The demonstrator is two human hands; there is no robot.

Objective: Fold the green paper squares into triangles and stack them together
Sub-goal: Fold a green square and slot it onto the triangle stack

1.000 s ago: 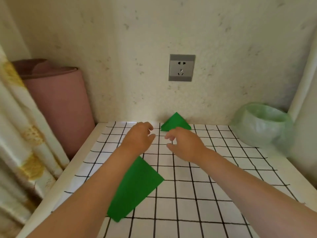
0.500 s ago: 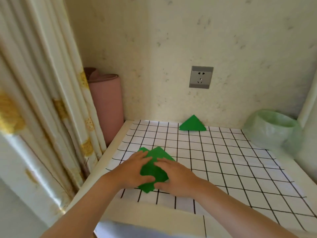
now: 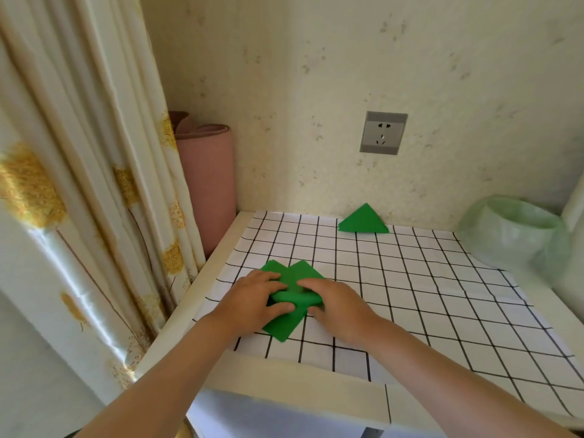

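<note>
Lying near the front left corner of the table [image 3: 442, 311], a green paper square [image 3: 286, 324] is being worked by both hands, with at least one more green sheet [image 3: 275, 268] showing beneath it at the far side. A rolled-over flap of the paper is pinched between the thumb and fingers of the left hand [image 3: 252, 303], while the right hand [image 3: 335, 306] is closed on the same flap from the other side — the fold is raised off the surface, not yet pressed flat. How many sheets are caught in the grip cannot be told.

One folded triangle [image 3: 362, 220] is already set at the back edge of the table, against the wall and well apart from the hands; it is judged to be the start of the stack.

Several things could go wrong from here. Two sheets could be lifted and folded together, since the loose papers overlap and the lower one is partly hidden under the hands. The corners could be mismatched if the flap is brought over while the sheet slides on the smooth gridded covering [image 3: 410, 279], and a crooked crease would be left. Because the work is done close to the left edge, a loose sheet could also be pushed off toward the curtain [image 3: 94, 184]. A crease pressed before the edges are aligned would be hard to undo cleanly — thin paper keeps its marks.
</note>
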